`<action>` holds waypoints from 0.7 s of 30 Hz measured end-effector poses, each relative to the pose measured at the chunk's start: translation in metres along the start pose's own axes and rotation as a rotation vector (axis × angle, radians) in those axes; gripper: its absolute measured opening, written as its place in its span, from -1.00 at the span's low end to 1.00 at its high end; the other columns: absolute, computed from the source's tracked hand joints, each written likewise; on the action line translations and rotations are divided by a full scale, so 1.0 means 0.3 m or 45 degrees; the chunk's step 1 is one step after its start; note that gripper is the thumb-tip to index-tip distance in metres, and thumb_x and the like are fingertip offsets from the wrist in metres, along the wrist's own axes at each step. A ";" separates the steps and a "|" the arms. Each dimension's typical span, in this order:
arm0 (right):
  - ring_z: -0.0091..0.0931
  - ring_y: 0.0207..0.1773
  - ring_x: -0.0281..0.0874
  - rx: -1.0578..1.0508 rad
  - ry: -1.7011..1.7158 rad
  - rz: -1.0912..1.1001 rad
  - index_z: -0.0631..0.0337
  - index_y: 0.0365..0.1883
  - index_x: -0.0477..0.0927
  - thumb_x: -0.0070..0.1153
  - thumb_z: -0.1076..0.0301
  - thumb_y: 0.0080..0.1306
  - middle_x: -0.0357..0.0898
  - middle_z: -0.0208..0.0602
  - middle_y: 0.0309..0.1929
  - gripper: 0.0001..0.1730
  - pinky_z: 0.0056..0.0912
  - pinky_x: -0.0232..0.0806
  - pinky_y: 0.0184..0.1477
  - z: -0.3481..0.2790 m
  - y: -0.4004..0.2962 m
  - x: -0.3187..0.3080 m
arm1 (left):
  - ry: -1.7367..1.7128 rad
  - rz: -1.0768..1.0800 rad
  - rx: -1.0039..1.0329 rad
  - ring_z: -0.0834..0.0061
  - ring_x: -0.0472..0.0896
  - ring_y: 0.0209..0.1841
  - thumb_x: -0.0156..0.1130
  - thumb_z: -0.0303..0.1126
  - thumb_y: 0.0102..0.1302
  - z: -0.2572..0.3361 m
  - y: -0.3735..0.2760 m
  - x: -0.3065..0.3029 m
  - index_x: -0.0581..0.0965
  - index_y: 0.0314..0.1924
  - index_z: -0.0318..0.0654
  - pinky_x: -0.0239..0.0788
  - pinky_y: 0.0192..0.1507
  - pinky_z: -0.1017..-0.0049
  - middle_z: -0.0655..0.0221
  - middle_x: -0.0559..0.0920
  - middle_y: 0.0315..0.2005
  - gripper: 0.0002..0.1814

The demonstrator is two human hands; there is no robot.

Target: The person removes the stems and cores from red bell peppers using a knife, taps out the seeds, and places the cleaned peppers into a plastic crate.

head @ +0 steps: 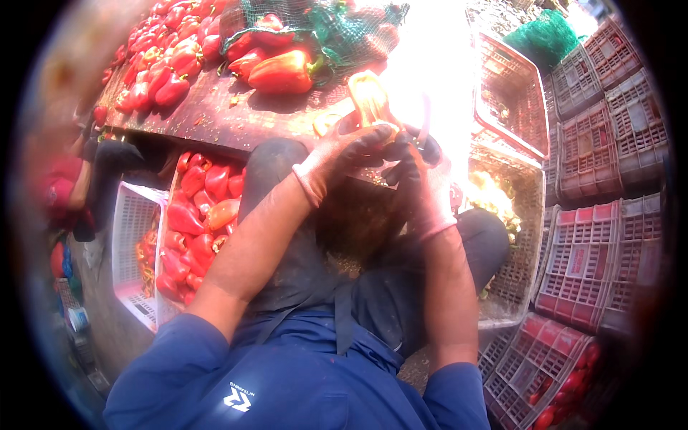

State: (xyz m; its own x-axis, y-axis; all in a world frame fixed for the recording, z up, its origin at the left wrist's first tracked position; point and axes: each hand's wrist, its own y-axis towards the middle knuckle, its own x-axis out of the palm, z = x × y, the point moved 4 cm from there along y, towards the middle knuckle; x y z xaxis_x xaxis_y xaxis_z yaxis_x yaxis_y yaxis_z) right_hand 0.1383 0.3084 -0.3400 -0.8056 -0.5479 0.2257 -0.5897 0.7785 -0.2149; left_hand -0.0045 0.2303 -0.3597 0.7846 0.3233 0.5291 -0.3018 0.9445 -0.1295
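My left hand [344, 153], in a pink-cuffed glove with dark fingers, grips a bell pepper [370, 97] at its lower end. Strong glare bleaches the pepper to pale orange, so its surface detail is hard to read. Close by on the right, my right hand [424, 172] wears a matching glove, its fingertips almost meeting those of the left. A thin, pale blade, apparently a small knife [425, 121], sticks up out of the right hand; its handle is hidden. Both hands are over the near edge of a wooden table [209, 115], above my knees.
Red bell peppers [166, 75] are heaped on the table, near a green mesh sack [344, 37] of peppers. A crate of red peppers [207, 215] stands left of my knee. Right are a crate with pale scraps [494, 204] and stacked crates [580, 263]. Another person [64, 183] sits far left.
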 end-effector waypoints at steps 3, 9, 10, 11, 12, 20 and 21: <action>-0.62 -0.47 0.59 -0.019 -0.001 0.024 0.34 0.18 0.59 0.32 0.29 0.46 0.73 -0.29 -0.25 -0.58 -0.54 0.41 -0.50 0.016 0.018 -0.004 | -0.073 -0.075 0.004 0.28 0.75 0.06 0.23 -0.39 0.52 -0.006 -0.008 0.020 0.43 0.35 -0.27 0.68 0.10 0.27 0.16 0.70 0.08 -0.55; -0.62 -0.45 0.59 -0.070 -0.062 0.006 0.34 0.21 0.58 0.30 0.27 0.47 0.72 -0.29 -0.25 -0.56 -0.54 0.41 -0.50 0.004 0.006 0.010 | -0.145 -0.077 0.051 0.29 0.78 -0.02 0.28 -0.44 0.48 0.011 -0.017 0.038 0.47 0.29 -0.33 0.73 0.02 0.31 0.15 0.72 0.00 -0.57; -0.62 -0.46 0.59 -0.078 -0.074 0.009 0.34 0.21 0.58 0.30 0.27 0.48 0.72 -0.29 -0.25 -0.56 -0.54 0.41 -0.50 0.011 0.012 0.009 | -0.118 -0.071 0.061 0.29 0.78 -0.03 0.28 -0.45 0.47 0.016 -0.018 0.043 0.48 0.28 -0.34 0.74 0.01 0.31 0.15 0.72 0.00 -0.58; -0.62 -0.48 0.58 -0.099 -0.088 0.010 0.34 0.21 0.58 0.30 0.27 0.48 0.72 -0.29 -0.26 -0.56 -0.54 0.40 -0.51 0.023 0.021 0.006 | -0.091 -0.065 0.070 0.29 0.78 -0.04 0.28 -0.45 0.47 0.021 -0.019 0.048 0.49 0.27 -0.35 0.75 -0.01 0.32 0.16 0.72 -0.01 -0.59; -0.62 -0.49 0.58 -0.120 -0.103 0.012 0.34 0.22 0.58 0.30 0.26 0.47 0.72 -0.29 -0.26 -0.55 -0.55 0.40 -0.51 0.033 0.030 0.006 | -0.058 -0.054 0.067 0.29 0.78 -0.03 0.28 -0.45 0.47 0.027 -0.022 0.053 0.49 0.27 -0.35 0.75 -0.01 0.32 0.16 0.72 -0.01 -0.59; -0.63 -0.51 0.56 0.074 0.028 0.005 0.34 0.21 0.59 0.31 0.23 0.46 0.72 -0.29 -0.27 -0.53 -0.56 0.38 -0.49 -0.024 -0.010 0.012 | -0.044 -0.129 0.050 0.28 0.78 -0.01 0.29 -0.43 0.47 0.041 -0.035 0.058 0.51 0.26 -0.34 0.74 -0.01 0.33 0.16 0.72 0.01 -0.59; -0.63 -0.51 0.55 0.046 0.022 0.002 0.34 0.21 0.59 0.31 0.24 0.46 0.72 -0.29 -0.26 -0.54 -0.56 0.38 -0.49 -0.010 -0.003 0.008 | -0.043 -0.116 0.049 0.29 0.78 -0.01 0.29 -0.43 0.47 0.034 -0.031 0.050 0.50 0.26 -0.34 0.74 0.00 0.34 0.16 0.72 0.01 -0.59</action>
State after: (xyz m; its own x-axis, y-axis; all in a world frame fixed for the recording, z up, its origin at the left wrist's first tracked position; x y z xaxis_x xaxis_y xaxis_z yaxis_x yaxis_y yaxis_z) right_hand 0.1371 0.3073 -0.3365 -0.8055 -0.5410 0.2419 -0.5904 0.7677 -0.2491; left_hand 0.0046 0.2258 -0.3421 0.7914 0.2333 0.5650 -0.2512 0.9668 -0.0473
